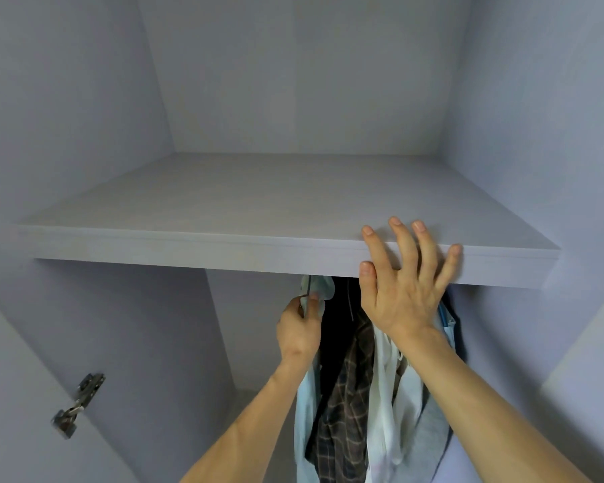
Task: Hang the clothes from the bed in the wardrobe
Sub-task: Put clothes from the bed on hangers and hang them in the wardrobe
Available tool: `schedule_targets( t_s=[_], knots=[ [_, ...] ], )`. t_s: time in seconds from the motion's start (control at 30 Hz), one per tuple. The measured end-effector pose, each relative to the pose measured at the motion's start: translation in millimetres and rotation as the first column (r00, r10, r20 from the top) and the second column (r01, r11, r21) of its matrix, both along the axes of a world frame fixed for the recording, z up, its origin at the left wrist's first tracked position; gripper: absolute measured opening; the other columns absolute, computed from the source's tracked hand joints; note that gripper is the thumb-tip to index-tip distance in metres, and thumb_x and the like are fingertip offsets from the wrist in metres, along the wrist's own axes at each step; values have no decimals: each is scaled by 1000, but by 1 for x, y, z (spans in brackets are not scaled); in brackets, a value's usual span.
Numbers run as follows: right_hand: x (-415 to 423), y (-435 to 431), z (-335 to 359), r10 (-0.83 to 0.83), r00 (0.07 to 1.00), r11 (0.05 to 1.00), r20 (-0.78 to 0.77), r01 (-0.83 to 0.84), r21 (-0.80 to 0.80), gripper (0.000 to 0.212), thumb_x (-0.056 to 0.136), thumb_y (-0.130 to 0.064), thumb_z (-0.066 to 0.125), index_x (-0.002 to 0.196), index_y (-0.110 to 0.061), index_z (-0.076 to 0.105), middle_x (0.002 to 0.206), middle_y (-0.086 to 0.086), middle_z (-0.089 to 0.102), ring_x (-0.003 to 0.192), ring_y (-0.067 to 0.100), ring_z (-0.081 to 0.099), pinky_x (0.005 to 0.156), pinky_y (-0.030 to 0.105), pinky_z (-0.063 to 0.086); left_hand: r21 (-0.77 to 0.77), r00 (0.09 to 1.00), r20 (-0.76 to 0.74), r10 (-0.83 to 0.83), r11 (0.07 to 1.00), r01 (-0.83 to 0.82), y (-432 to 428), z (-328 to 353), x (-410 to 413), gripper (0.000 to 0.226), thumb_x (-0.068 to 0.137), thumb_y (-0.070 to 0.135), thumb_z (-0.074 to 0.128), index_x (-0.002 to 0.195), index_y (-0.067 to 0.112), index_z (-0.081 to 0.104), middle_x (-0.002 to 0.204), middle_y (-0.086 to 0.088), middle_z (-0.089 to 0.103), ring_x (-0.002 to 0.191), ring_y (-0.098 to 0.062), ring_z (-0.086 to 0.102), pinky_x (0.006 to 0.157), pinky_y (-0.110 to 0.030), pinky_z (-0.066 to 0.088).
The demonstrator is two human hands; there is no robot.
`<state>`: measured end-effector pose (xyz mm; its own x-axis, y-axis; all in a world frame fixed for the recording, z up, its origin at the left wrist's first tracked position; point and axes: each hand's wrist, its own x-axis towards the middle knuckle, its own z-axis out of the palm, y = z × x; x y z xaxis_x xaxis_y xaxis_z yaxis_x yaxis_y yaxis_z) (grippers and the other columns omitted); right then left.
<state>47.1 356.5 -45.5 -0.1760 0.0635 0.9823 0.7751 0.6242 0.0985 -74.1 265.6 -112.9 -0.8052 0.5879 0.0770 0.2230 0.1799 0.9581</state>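
I look into a pale wardrobe. Below its shelf (224, 245) several garments hang close together: a light blue one (306, 399), a dark plaid shirt (346, 402), a white one (384, 395) and a grey one (431, 427). My left hand (300, 329) grips a pale hanger (316, 289) at its neck, just under the shelf. The hanger's hook and the rail are hidden behind the shelf edge. My right hand (405, 280) is raised in front of the shelf's front edge with its fingers spread and straight, holding nothing.
The wardrobe's left wall carries a metal door hinge (79, 404). The upper compartment above the shelf holds nothing visible. Side walls close in on both sides; the space left of the hanging clothes shows only bare back wall.
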Motion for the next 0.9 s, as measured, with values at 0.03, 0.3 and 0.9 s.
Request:
schedule_targets(
  t_s=[0.03,0.3,0.9],
  knots=[
    [0,-1,0,-3,1000,1000,4,3,-8,48,99,-40,42,146,-34,47,148,5,49,143,28,34,117,61,13,3,1000,-24,12,1000,-12,-1,2,-2,31,102,45,45,105,21,64,88,3,70,81,-15,66,72,-30,52],
    [9,-12,7,21,997,986,74,-8,-168,49,103,-42,37,151,-36,37,154,4,40,146,28,26,120,59,5,16,991,-134,25,1000,-23,-18,17,-2,27,104,39,42,110,21,62,88,1,69,78,-15,64,75,-34,52],
    [-53,-208,-98,796,599,237,-91,-446,-863,69,94,-60,39,147,-16,40,152,2,41,143,23,30,114,50,34,-84,992,34,124,989,-121,-340,-31,27,22,100,38,57,96,31,77,62,6,30,58,-16,27,53,-27,24]
  ],
)
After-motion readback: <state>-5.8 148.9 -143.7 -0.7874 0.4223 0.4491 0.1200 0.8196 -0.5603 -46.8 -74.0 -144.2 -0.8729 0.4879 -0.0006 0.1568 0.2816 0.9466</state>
